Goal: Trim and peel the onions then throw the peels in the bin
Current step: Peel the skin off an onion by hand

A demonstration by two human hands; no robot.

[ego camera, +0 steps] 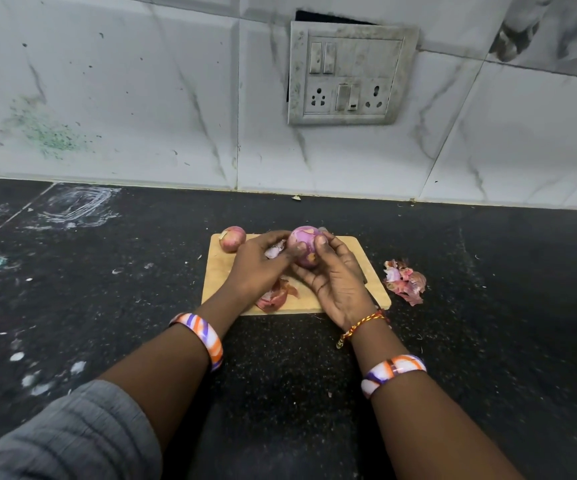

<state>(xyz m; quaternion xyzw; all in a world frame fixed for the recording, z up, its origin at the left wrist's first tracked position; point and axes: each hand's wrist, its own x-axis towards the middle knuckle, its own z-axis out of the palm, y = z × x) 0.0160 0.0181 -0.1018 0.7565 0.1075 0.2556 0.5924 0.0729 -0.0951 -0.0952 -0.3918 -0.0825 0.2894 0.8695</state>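
Onion (303, 249) gripped between both hands: left hand (259, 268), right hand (337, 277), above board (377, 289).

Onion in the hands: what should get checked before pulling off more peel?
1. Onion held firmly by both hands: ok; left hand, right hand.
2. Skin left on it: not ok, patches remain.
3. Board under the hands to catch peel: ok.
4. Second onion resting at the board's far left corner: ok.
5. Peels binned: not ok, pile on counter, more on board.
6. Bin nearby: cannot tell, not in view.
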